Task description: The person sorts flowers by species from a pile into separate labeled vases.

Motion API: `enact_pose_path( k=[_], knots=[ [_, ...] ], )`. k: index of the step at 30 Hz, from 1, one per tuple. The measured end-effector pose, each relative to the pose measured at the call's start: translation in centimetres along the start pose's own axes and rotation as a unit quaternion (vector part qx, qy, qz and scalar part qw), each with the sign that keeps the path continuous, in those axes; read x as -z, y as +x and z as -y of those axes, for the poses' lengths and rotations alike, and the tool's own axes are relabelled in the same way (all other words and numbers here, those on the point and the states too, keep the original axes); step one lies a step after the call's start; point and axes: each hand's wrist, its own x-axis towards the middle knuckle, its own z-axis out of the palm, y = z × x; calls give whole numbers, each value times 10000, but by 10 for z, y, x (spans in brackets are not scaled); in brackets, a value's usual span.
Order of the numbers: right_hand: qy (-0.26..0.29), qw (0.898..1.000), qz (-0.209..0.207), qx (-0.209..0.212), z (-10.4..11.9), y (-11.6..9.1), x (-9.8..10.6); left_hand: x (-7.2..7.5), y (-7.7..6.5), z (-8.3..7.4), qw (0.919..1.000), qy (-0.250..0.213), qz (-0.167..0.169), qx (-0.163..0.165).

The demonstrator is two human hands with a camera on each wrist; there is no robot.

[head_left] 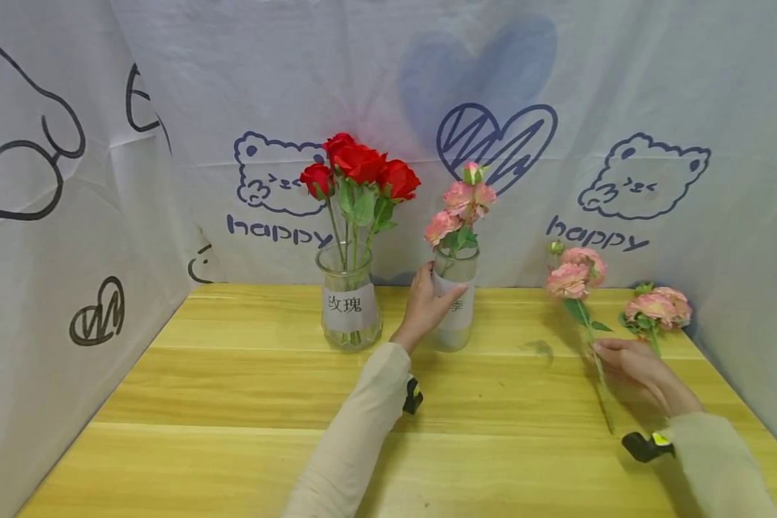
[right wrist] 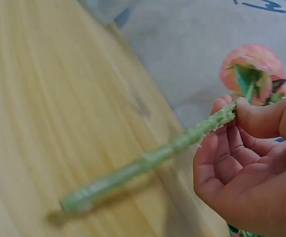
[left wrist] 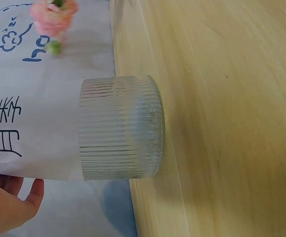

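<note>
My left hand (head_left: 426,306) grips a ribbed glass vase (head_left: 455,339) with a white paper label, the thumb across its front. Pink flowers (head_left: 464,203) with green leaves stand upright in it. In the left wrist view the vase's ribbed base (left wrist: 120,128) shows below the label, at the wooden tabletop. Over the right part of the table, my right hand (head_left: 644,370) pinches the green stem of a pink flower (head_left: 576,277) between thumb and fingers. Its blooms point up and away. The right wrist view shows the stem's lower end (right wrist: 123,175) sticking out from the fingertips.
Left of the held vase stands a wider glass vase (head_left: 352,334) with a labelled front and several red roses (head_left: 360,164). Another pink flower (head_left: 657,308) lies at the table's back right. White printed cloth (head_left: 388,86) hangs behind and beside the wooden table (head_left: 233,403).
</note>
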Motion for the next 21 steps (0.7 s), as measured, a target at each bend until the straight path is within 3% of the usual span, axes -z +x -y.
enact_pose_path(
  k=[6,12,21],
  knots=[
    [803,9962,152,314,8,0,-6,1,1,-1,10000,16,34,57],
    [1816,9805,295,695,22,0,-11,0,0,-2,10000,19,18,34],
    [1607,9833,-183,839,39,2,-19,1,-1,-2,10000,76,19,13]
  ],
)
